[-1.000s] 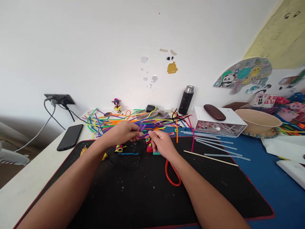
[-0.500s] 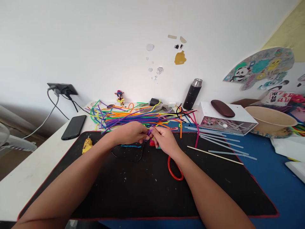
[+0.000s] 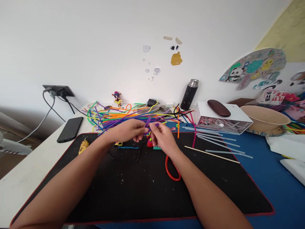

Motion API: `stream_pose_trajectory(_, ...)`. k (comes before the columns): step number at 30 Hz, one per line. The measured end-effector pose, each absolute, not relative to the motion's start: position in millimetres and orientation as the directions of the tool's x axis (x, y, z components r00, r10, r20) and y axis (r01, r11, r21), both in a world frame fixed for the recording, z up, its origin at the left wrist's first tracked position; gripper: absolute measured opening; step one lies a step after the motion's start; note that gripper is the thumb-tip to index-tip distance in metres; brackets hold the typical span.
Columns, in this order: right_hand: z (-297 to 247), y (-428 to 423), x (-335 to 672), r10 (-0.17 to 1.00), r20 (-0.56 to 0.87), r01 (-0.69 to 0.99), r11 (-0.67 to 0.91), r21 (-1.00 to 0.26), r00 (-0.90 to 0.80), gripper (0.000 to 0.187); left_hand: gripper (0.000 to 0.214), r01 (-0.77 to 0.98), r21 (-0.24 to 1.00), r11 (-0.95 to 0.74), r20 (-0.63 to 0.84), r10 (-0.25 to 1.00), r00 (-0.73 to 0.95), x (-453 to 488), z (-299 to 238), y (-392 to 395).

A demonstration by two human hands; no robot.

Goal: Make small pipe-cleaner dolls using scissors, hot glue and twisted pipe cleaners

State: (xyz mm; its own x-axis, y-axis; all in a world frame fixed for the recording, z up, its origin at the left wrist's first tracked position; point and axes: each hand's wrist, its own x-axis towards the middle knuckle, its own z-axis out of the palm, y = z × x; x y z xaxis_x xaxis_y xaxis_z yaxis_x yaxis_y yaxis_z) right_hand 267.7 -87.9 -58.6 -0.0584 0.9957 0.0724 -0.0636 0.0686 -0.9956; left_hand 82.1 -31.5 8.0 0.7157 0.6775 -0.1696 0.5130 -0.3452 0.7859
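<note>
My left hand [image 3: 133, 129] pinches a purple pipe cleaner [image 3: 148, 121], whose folded end sticks up above the fingertips. Close beside it, my right hand [image 3: 163, 136] has its thumb and fingers closed on another stretch of the same purple stem, which bends between the two hands. Just below the fingers lie a small red and green item, partly hidden, and a short blue pipe cleaner [image 3: 128, 147]. Under my right wrist is a red loop handle [image 3: 172, 173], the rest of it covered by the hand and forearm.
A heap of coloured pipe cleaners [image 3: 114, 122] lies behind the hands. Around the black mat [image 3: 133, 197] are a phone [image 3: 70, 129], a black flask [image 3: 189, 94], a white box [image 3: 202, 111], a bowl [image 3: 264, 116], glue sticks [image 3: 221, 142], a wooden stick [image 3: 212, 154] and a small figurine [image 3: 117, 99].
The hands have drawn slightly apart, and more of the purple pipe cleaner shows, with its folded end now upright. The whole view has shifted a little.
</note>
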Motion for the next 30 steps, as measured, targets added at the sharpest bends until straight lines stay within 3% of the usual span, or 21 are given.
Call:
stream_pose_trajectory(8,-58.3,-89.6,267.9,0.995,0.091,0.055,0.092,-0.994,-0.033,0.035,0.043,0.588,0.717,-0.375,-0.29,0.606,0.74,86.5,2.7,-34.1)
stream_pose_trajectory(14,-59.1,-86.0,270.7,0.995,0.087,-0.022,0.088,-0.996,0.047,0.035,0.042,0.472,0.83,-0.296,-0.228,0.592,0.773,88.7,3.3,-37.2)
stream_pose_trajectory(25,-58.0,-85.6,268.6,0.999,0.04,-0.144,0.04,-0.989,0.002,0.045,0.028,0.492,0.771,-0.405,-0.113,0.673,0.731,89.2,3.5,-37.5)
stream_pose_trajectory(30,-52.4,-86.1,270.4,1.0,0.02,-0.212,0.025,-0.977,0.023,0.044,0.021,0.407,0.865,-0.293,-0.074,0.728,0.682,89.5,1.5,-34.5)
